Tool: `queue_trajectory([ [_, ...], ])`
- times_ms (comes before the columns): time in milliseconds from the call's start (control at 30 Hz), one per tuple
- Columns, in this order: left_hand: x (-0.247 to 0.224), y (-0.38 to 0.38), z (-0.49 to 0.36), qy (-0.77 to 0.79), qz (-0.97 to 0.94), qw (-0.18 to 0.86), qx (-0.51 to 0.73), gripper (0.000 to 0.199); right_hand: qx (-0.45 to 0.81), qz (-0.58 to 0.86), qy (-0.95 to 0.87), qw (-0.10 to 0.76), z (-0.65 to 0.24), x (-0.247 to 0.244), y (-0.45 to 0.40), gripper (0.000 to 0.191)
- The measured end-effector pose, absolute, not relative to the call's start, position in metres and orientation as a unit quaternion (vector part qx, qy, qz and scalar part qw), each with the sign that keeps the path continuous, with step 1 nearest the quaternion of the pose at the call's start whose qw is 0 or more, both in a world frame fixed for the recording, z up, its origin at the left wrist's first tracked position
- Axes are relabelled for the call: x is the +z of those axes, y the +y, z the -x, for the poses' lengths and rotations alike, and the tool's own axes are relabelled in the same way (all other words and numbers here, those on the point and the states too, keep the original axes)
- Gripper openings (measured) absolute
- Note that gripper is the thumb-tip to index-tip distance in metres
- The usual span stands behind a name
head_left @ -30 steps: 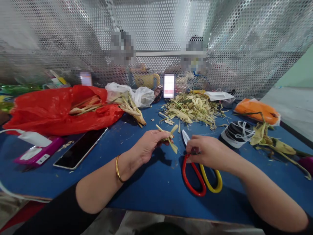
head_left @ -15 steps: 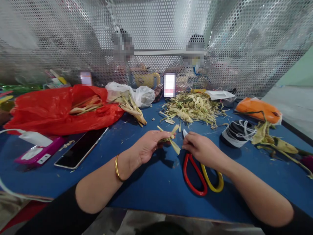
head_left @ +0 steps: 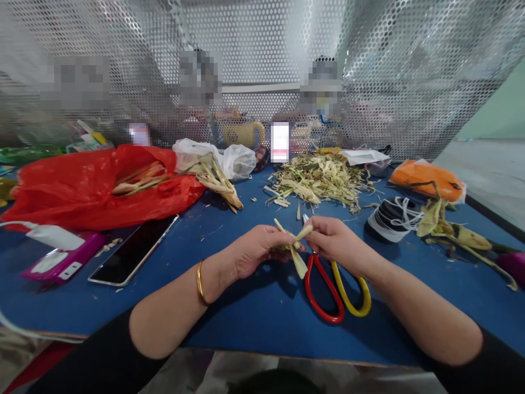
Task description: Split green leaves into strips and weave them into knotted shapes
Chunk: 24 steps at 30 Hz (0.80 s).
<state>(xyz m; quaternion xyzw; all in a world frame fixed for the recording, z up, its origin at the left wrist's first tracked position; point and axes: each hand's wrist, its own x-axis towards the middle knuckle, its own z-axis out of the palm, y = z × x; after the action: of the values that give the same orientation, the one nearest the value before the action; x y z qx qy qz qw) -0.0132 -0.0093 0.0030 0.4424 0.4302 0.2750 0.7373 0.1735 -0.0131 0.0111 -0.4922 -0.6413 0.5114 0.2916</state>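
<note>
Pale dried corn husk strips [head_left: 300, 265] stick out from the fingers of my left hand [head_left: 262, 247], which is closed on them above the blue table. Some strips cross at the fingertips, and part of the bundle is hidden behind the thumb. My right hand [head_left: 337, 242] is closed too, thumb and forefinger pinching the end of one husk strip beside the left fingers. Under that hand lie scissors [head_left: 324, 290] with one red and one yellow handle; only a blade tip shows past the knuckles.
A heap of husk scraps [head_left: 322, 178] lies at the back. Black-and-white cord [head_left: 391, 220] and dried husks [head_left: 463, 235] are at right. A red plastic bag [head_left: 90, 186], phone [head_left: 133, 254] and purple power strip [head_left: 65, 260] sit left. Perforated metal sheeting [head_left: 254, 49] stands behind.
My right hand has moved left and up to the husk strips and now pinches one. The strips in my left hand have tilted a little. The scissors stay on the table.
</note>
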Motion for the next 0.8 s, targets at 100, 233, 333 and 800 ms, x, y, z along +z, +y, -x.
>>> queue_trajectory([
  [100,0.004,-0.009,0.015,0.416,-0.432,0.751,0.278,0.018,0.524,0.491,-0.633,0.29,-0.174,0.015,-0.013,0.014],
  [233,0.004,-0.005,0.019,0.415,-0.413,0.743,0.324,0.015,0.51,0.482,-0.661,0.264,-0.18,0.024,-0.013,0.017],
  [333,0.002,-0.003,0.021,0.419,-0.407,0.74,0.334,0.015,0.453,0.498,-0.691,0.262,-0.185,0.028,-0.011,0.018],
  [800,0.008,-0.006,0.014,0.429,-0.409,0.716,0.368,0.022,0.274,0.532,-0.727,0.336,-0.183,0.019,-0.011,0.02],
])
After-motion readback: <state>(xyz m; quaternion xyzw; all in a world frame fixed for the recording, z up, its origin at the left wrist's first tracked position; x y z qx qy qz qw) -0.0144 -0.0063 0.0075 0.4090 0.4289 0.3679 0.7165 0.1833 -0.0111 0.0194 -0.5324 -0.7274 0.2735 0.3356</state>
